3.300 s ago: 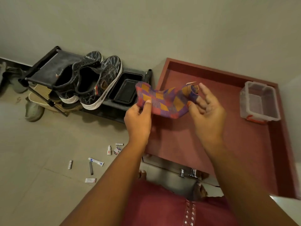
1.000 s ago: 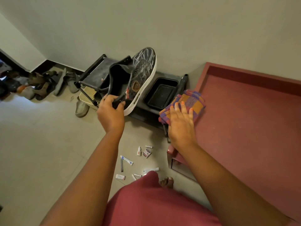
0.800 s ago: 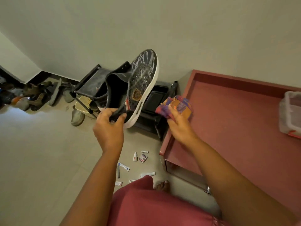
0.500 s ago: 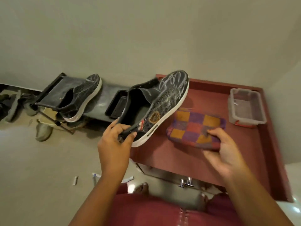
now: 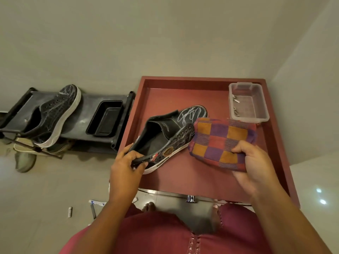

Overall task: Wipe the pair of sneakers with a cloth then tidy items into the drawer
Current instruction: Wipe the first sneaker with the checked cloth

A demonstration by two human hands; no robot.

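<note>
Your left hand (image 5: 126,167) grips the heel collar of a black sneaker (image 5: 166,139), fingers curled over the rim, holding it above the front-left part of the red counter (image 5: 183,176), toe pointing toward the back wall. Your right hand (image 5: 255,167) pinches a folded checked cloth (image 5: 222,142), thumb on top, its left edge touching the sneaker's lace side. The counter has a raised lip on its left, back and right sides; the stretch in front of the cloth lies bare. A clear plastic container (image 5: 248,103) sits in the back-right corner, close to the lip, just beyond the cloth. The second sneaker (image 5: 55,116) rests on the black shoe rack (image 5: 82,114) left of the counter, beside a black tray (image 5: 104,119). The rack's right post stands just beside the counter's left lip. Small tubes (image 5: 95,202) lie on the floor (image 5: 45,198) below your left forearm.
</note>
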